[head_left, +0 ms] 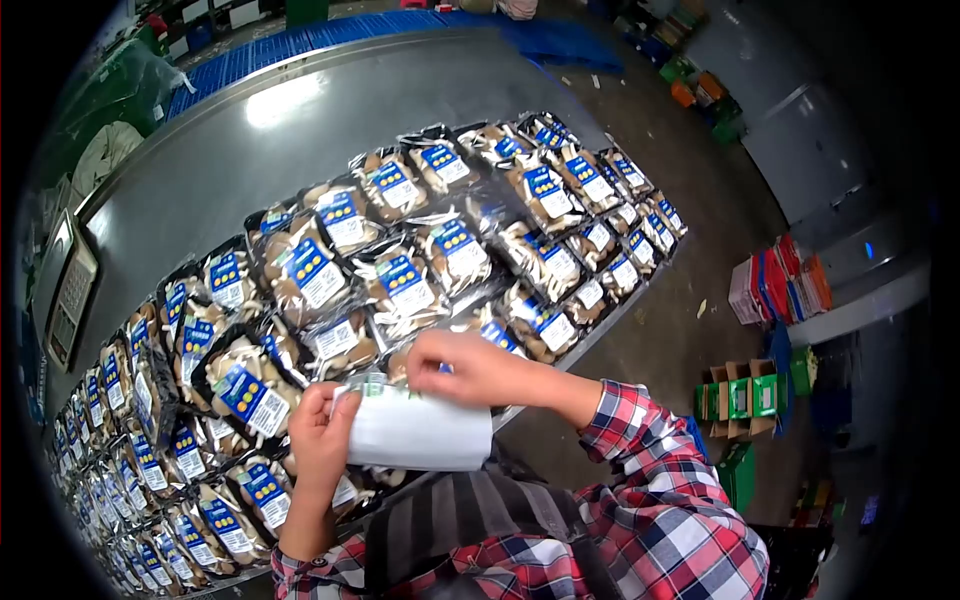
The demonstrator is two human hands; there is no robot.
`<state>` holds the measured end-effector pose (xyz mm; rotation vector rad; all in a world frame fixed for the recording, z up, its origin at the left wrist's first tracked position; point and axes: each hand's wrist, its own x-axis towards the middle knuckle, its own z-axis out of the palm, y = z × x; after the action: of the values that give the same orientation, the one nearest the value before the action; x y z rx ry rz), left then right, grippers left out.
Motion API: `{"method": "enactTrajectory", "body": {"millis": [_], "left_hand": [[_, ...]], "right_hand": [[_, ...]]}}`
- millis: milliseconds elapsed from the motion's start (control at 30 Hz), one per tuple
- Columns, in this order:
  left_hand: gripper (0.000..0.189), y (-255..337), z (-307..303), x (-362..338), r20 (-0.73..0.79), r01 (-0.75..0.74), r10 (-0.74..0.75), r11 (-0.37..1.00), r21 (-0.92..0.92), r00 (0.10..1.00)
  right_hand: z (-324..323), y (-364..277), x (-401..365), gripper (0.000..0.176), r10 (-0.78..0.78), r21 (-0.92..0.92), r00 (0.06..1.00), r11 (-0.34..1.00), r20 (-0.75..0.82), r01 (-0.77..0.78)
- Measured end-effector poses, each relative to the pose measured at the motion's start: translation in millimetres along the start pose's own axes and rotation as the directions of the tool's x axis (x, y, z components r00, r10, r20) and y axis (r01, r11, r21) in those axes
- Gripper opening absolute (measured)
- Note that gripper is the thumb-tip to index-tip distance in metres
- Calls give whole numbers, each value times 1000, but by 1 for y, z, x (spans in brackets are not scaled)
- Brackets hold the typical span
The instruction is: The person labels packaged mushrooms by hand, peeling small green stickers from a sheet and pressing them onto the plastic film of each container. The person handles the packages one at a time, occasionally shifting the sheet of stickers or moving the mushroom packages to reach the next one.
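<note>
A white sheet of paper with green print along its top edge hangs in front of my apron. My left hand is closed on the sheet's left edge, thumb on top. Over the sheet's upper right edge is my right hand, its fingers curled together; what they pinch, if anything, is hidden. Just beyond lie film-wrapped black trays of mushrooms with blue and white labels. One such mushroom pack sits close to my left hand.
The packs cover much of a metal table, some stacked. A scale with a keypad stands at its left edge. On the floor to the right are open cartons with green boxes and red bundles. Blue slatted pallets lie beyond the table.
</note>
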<state>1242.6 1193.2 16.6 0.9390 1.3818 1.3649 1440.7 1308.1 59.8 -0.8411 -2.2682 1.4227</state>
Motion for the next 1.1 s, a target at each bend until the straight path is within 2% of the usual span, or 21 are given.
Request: {"method": "enactTrajectory", "body": {"millis": [67, 100, 133, 167, 200, 267, 300, 400, 433, 500, 533, 667, 700, 767, 800, 900, 1000, 1033, 1100], "left_hand": [[7, -5, 16, 5, -63, 1, -4, 999, -43, 998], [7, -3, 25, 6, -110, 15, -24, 997, -78, 994], [7, -3, 33, 5, -165, 15, -28, 997, -80, 986], [7, -3, 43, 5, -222, 9, -26, 997, -78, 975], [7, -4, 54, 3, -281, 19, -53, 992, -122, 958], [7, -9, 75, 1, -352, -4, -49, 989, -148, 935], [7, -12, 84, -1, -388, -8, -43, 992, -129, 920], [7, -8, 110, -9, -443, -15, -45, 991, -131, 896], [8, -6, 114, -9, -456, -25, -30, 993, -114, 889], [7, -1, 122, -6, -472, -36, -18, 994, -106, 881], [7, 2, 123, -5, -473, -36, -18, 994, -105, 881], [7, 12, 122, 1, -490, -25, -7, 998, -59, 872], [7, 8, 117, 2, -511, -29, -2, 998, -52, 859], [7, 12, 112, 1, -497, -34, -2, 997, -63, 868], [7, 9, 109, 1, -497, -37, 14, 999, -35, 867], [7, 6, 110, 0, -508, -12, -18, 998, -55, 861], [8, -2, 111, 1, -491, 4, -29, 999, -54, 871], [7, -1, 112, 2, -485, 6, -29, 999, -50, 874], [7, 2, 114, 4, -473, 9, -29, 999, -44, 881]], "right_hand": [[-50, 16, -3, 10, 177, 116, 973, 980, -150, -161], [-85, 58, 2, 8, 102, 109, 945, 991, -311, -71], [-126, 70, 3, 12, 335, 313, 879, 921, -340, -230], [-168, 103, 9, 21, 396, 125, 809, 916, -433, -381], [-204, 146, 12, 28, 335, -41, 755, 902, -564, -431], [-249, 171, 20, 30, 191, -322, 838, 861, -511, -393], [-262, 177, 31, 30, 344, -172, 767, 848, -542, -501], [-269, 188, 54, 33, 368, -119, 783, 867, -502, -484], [-271, 197, 62, 33, 344, -197, 815, 858, -466, -474], [-264, 198, 66, 32, 217, -427, 834, 777, -508, -463], [-265, 193, 63, 33, 215, -500, 866, 743, -451, -445], [-290, 175, 49, 37, 176, -481, 763, 683, -622, -550], [-304, 183, 45, 32, 163, -407, 746, 753, -646, -517], [-336, 202, 42, 32, 179, -345, 759, 809, -627, -476], [-347, 197, 39, 32, 214, -302, 791, 842, -574, -447], [-356, 180, 29, 28, 353, -83, 810, 895, -468, -437], [-363, 216, 35, 20, 227, -209, 873, 916, -432, -342], [-361, 222, 39, 21, 254, -262, 854, 878, -455, -401], [-356, 243, 42, 26, 142, -540, 886, 747, -442, -389]]}}
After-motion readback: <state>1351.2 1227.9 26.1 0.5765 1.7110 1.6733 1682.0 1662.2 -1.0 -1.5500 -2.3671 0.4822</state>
